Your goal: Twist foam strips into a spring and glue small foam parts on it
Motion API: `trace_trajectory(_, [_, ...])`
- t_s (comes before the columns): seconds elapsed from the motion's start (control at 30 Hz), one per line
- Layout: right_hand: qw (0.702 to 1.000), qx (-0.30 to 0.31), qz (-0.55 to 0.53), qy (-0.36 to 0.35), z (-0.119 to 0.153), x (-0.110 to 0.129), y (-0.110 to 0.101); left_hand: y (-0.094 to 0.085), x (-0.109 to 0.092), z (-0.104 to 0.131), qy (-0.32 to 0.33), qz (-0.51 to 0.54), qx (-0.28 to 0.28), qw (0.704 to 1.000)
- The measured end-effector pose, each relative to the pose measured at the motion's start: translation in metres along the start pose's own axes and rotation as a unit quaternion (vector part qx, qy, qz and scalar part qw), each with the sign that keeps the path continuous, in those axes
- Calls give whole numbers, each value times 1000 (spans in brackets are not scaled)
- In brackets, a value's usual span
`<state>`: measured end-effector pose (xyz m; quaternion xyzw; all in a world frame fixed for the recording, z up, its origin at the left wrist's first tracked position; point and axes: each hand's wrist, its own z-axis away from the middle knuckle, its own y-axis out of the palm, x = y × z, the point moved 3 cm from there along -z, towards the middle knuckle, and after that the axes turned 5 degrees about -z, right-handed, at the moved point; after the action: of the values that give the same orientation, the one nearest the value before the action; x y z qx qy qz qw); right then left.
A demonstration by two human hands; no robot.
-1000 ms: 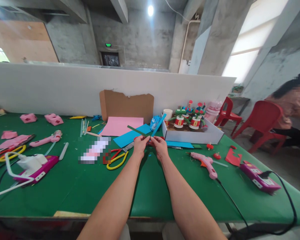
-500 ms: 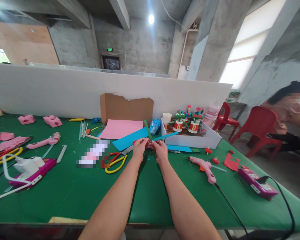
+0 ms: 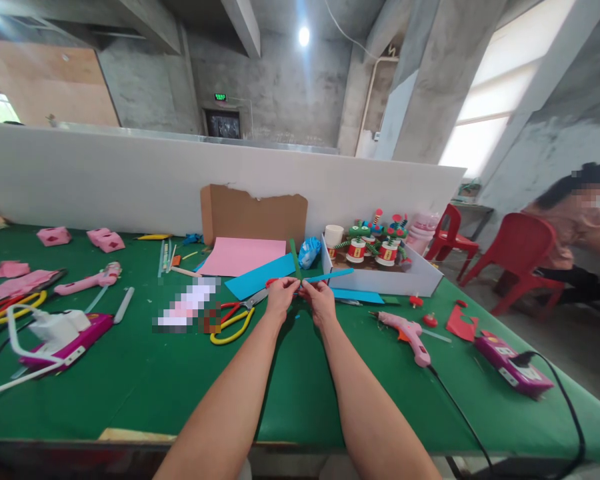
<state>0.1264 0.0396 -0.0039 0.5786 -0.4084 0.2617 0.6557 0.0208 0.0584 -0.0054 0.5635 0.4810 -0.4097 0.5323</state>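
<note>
My left hand (image 3: 281, 299) and my right hand (image 3: 321, 302) meet over the middle of the table, fingertips pinched together. Between them a green paper strip (image 3: 295, 257) points away from me and a blue paper strip (image 3: 334, 274) reaches out to the right. The strips meet at the fingertips, where fingers hide the join. Something small and red shows beside the left fingers, too covered to name. Scissors (image 3: 233, 327) with red and yellow handles lie just left of my left hand. A blue paper sheet (image 3: 255, 277) and a pink sheet (image 3: 245, 257) are behind.
At the back right, a white box (image 3: 390, 283) holds several paper-cup figures (image 3: 387, 253). A pink glue gun (image 3: 407, 333) lies right, its cord trailing past a purple power strip (image 3: 513, 363). Another glue gun (image 3: 90, 279) lies left. A person (image 3: 570, 220) sits at far right.
The green strip has turned slightly more upright, and the blue strip's free end has dipped a little to the left. Both hands stay pinched in nearly the same place.
</note>
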Motion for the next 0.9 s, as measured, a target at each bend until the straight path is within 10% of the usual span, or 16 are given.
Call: trace_trajectory(0.9, [995,19,-66,68,1,1,-1,2,-4,3,-7,33,28,999])
